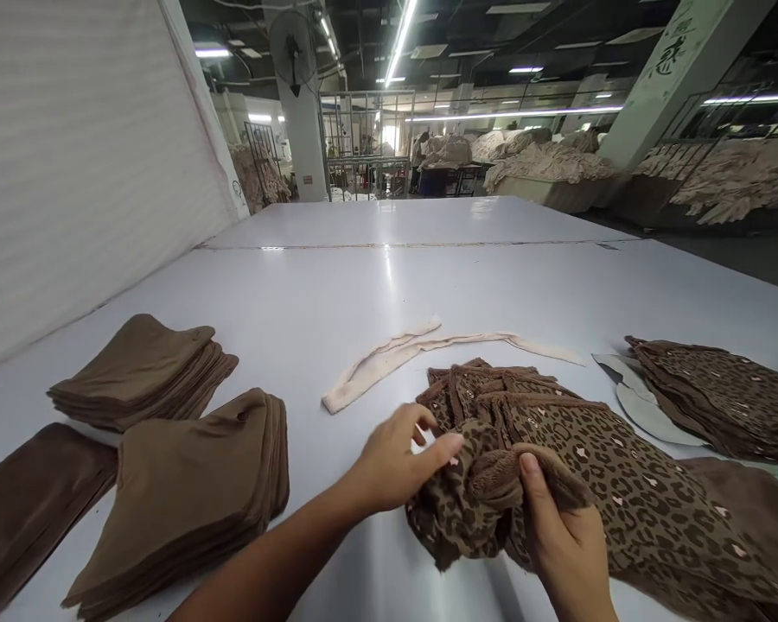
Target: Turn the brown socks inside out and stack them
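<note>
Brown stacks (181, 492): three piles of plain folded pieces lay well to the left of the fingers, none of them touched.
Cream strip (389, 358): a limp band lay just beyond the left fingertips, apart from them.
Left hand (392, 462): the fingers were stretched out, with their tips against the bunched cloth; whether they pinched it could not be told.
Leopard cloth (473, 501): it was bunched between the two hands and rested on the table (389, 276) at the near edge of the pile.
Handling: it seemed soft, light and floppy, with a fuzzy underside, so it would likely sag unless held with both hands. The folded rim under the thumb looked like the best place to grip.
Look: brown with dark spots and small pale marks; a plain tan inner face showed where it rolled over.
Right hand (567, 540): it was closed on the cloth, thumb pressed on top and fingers curled beneath.
Leopard pile (622, 466): matching pieces were spread beyond and to the right of the right thumb.
Grey sheet (648, 410): it lay flat, further right.
Far stack (719, 393): more spotted pieces lay well to the right of both hands.
</note>
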Demonstrator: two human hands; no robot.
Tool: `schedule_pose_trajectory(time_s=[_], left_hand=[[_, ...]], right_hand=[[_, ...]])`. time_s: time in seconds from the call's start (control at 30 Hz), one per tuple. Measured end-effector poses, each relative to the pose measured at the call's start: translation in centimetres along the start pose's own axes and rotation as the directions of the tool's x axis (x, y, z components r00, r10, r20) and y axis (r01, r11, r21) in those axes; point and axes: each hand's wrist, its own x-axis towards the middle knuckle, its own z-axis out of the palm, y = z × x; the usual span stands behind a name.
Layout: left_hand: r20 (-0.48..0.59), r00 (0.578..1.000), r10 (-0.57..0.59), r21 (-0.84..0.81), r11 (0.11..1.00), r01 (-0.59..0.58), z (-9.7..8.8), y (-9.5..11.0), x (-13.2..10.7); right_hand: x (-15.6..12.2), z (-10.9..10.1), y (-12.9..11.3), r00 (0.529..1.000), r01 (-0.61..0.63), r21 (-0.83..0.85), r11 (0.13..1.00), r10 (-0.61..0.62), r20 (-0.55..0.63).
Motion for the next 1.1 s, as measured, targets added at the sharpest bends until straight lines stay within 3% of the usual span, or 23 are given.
schedule_pose_trajectory(time_s=[0.1, 0.2, 0.27, 0.3, 0.37, 0.43, 0.5, 0.53, 0.6, 0.63, 0.67, 0.73, 0.77, 0.87, 0.93, 1.03, 1.1], left_hand=[[0.157, 0.987, 0.037, -0.223, 0.975, -0.001, 1.3, 0.2, 0.9], [0.048, 0.993, 0.106, -0.367, 0.927, -0.081, 2.7, -0.6, 1.3], [0.031, 0.999, 0.024, -0.401, 0.916, -0.010, 3.5, -1.5, 1.3], [0.060, 0.997, -0.045, -0.418, 0.906, 0.066, 3.9, -2.1, 1.1], [0.171, 0.969, -0.176, -0.458, 0.857, 0.237, 4.8, -3.3, 0.6], [0.311, 0.917, -0.249, -0.440, 0.818, 0.371, 5.4, -4.2, 0.0], [0.348, 0.896, -0.274, -0.342, 0.854, 0.393, 5.1, -4.3, -0.6], [0.295, 0.914, -0.277, -0.280, 0.890, 0.360, 4.5, -4.0, -0.9], [0.008, 0.984, -0.177, -0.123, 0.977, 0.176, 2.9, -2.6, -1.3], [-0.183, 0.983, -0.027, 0.011, 1.000, 0.029, 2.1, -1.7, -1.5], [-0.281, 0.946, 0.162, 0.157, 0.980, -0.122, 1.3, -0.8, -1.7], [-0.158, 0.850, 0.502, 0.425, 0.812, -0.400, 0.5, 0.6, -2.1], [-0.033, 0.807, 0.590, 0.516, 0.701, -0.492, 0.3, 1.0, -2.2], [0.258, 0.719, 0.645, 0.652, 0.434, -0.622, 0.8, 0.9, -2.1], [0.391, 0.643, 0.659, 0.593, 0.354, -0.724, 1.2, 0.3, -1.9], [0.508, 0.518, 0.689, 0.435, 0.313, -0.844, 1.7, -0.3, -1.9], [0.515, 0.487, 0.706, 0.404, 0.301, -0.864, 1.8, -0.6, -1.9]], right_hand=[[-0.3, 0.1, -0.5, 0.994, 0.091, -0.060, 0.994, -0.087, 0.065], [-0.4, 0.4, -1.5, 0.950, 0.159, -0.188, 0.969, -0.098, 0.295], [-0.5, 0.6, -2.3, 0.922, 0.225, -0.180, 0.958, -0.150, 0.356], [-0.6, 0.7, -2.6, 0.934, 0.250, -0.151, 0.956, -0.197, 0.298], [-0.8, 0.9, -3.0, 0.971, 0.239, -0.112, 0.965, -0.238, 0.016], [-0.7, 1.1, -3.0, 0.971, 0.100, -0.091, 0.991, -0.118, -0.210], [-0.3, 1.1, -2.8, 0.980, -0.110, -0.094, 0.990, 0.092, -0.179], [0.0, 1.0, -2.7, 0.974, -0.204, -0.125, 0.971, 0.187, -0.129], [0.7, 0.7, -2.4, 0.957, -0.288, -0.218, 0.933, 0.272, -0.102], [0.9, 0.5, -2.4, 0.958, -0.283, -0.256, 0.925, 0.259, -0.122], [1.1, 0.4, -2.5, 0.963, -0.261, -0.279, 0.924, 0.228, -0.145], [1.1, 0.4, -2.9, 0.973, -0.228, -0.280, 0.933, 0.206, -0.105], [1.0, 0.5, -3.2, 0.973, -0.231, -0.251, 0.940, 0.222, -0.064], [0.4, 1.2, -4.0, 0.948, -0.313, -0.131, 0.941, 0.317, 0.009], [0.3, 1.6, -4.0, 0.941, -0.334, -0.112, 0.936, 0.337, 0.009], [0.9, 1.8, -3.2, 0.958, -0.287, -0.119, 0.951, 0.288, -0.006], [1.6, 1.9, -2.7, 0.962, -0.273, -0.094, 0.957, 0.271, -0.032]])
